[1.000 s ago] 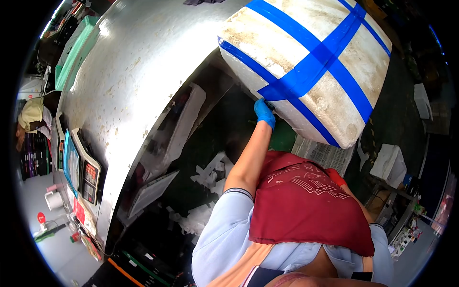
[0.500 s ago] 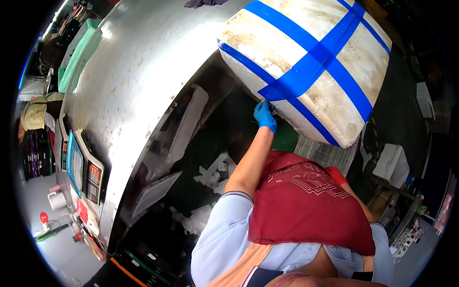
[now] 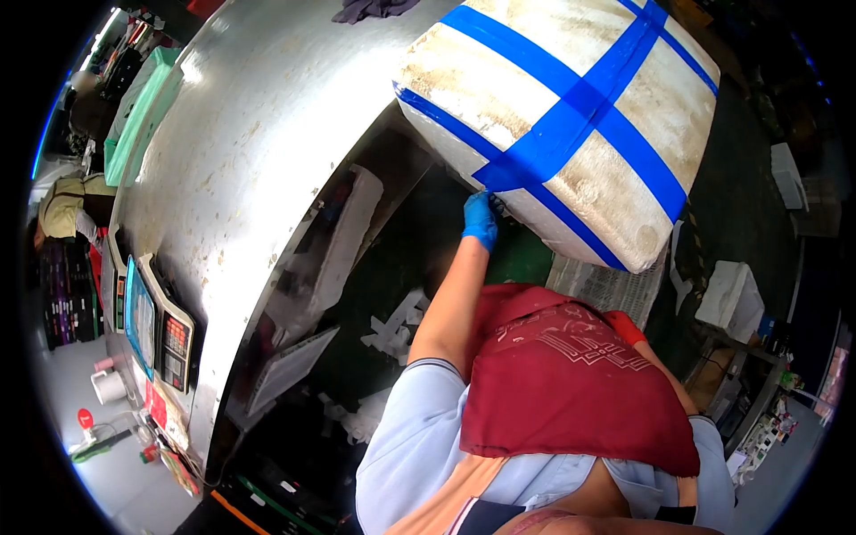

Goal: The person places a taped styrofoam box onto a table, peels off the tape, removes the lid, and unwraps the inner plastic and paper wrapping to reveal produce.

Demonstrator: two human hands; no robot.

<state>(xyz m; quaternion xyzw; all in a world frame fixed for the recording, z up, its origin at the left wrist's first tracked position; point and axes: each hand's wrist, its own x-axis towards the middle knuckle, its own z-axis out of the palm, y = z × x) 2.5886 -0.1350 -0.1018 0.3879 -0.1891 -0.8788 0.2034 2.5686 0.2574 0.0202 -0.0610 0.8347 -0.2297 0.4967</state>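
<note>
A large white foam box point(image 3: 553, 201), stained brown in places, sits at the top right, partly over the metal table's edge. Wide blue tape point(image 3: 580, 102) crosses its top and folds over the near side. My left hand point(image 3: 481, 221), in a blue glove, is at the near side of the box just under the loose-looking tape end. Its fingers are closed, and they appear to pinch that end. My right hand point(image 3: 627, 327), in a red glove, is low by my right hip, mostly hidden behind my dark red apron point(image 3: 571, 401); its fingers do not show.
The shiny metal table point(image 3: 259, 116) curves along the left, with a dark cloth point(image 3: 373, 9) at its far end. A weighing scale point(image 3: 168, 325) stands by its left side. White scraps point(image 3: 397, 330) lie below the table. Another foam box point(image 3: 729, 299) is at the right.
The view has shifted slightly, so the box and my left hand appear a little further left. My left hand stays at the tape end, and my right hand remains by my hip.
</note>
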